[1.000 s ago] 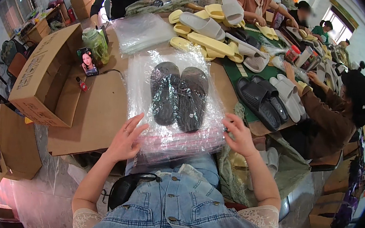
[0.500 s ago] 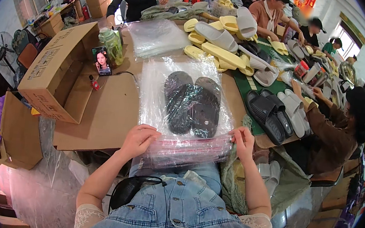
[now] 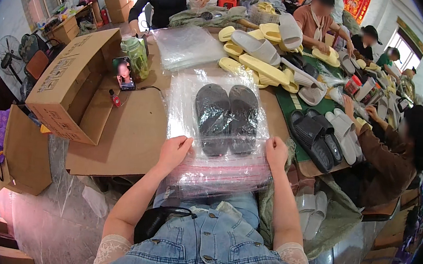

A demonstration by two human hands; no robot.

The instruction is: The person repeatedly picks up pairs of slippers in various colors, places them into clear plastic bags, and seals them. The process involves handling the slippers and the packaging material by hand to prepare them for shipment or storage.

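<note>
A pair of dark slippers (image 3: 213, 114) lies side by side inside a clear plastic bag (image 3: 181, 100) at the table's near edge. My left hand (image 3: 174, 153) pinches the left corner of the bag's near flap. At the opposite corner, my right hand (image 3: 276, 153) is closed on the same flap, and the film stretches between them across the slippers' near ends. Beneath lies a stack of clear bags (image 3: 217, 179) with reddish strips, hanging over the edge towards my lap.
An open cardboard box (image 3: 64, 85) stands left, beside a phone (image 3: 124, 74) and a green bottle (image 3: 135, 57). More clear bags (image 3: 189, 47) lie beyond. Yellow and grey slippers (image 3: 264, 68) are heaped at the far right; black slippers (image 3: 314, 137) rest nearer. Co-workers (image 3: 384, 155) sit around.
Both hands have moved slightly away from me, drawing the flap's edge up over the slippers' near ends. The slippers now lie more evenly side by side, and the film over them looks smoother.
</note>
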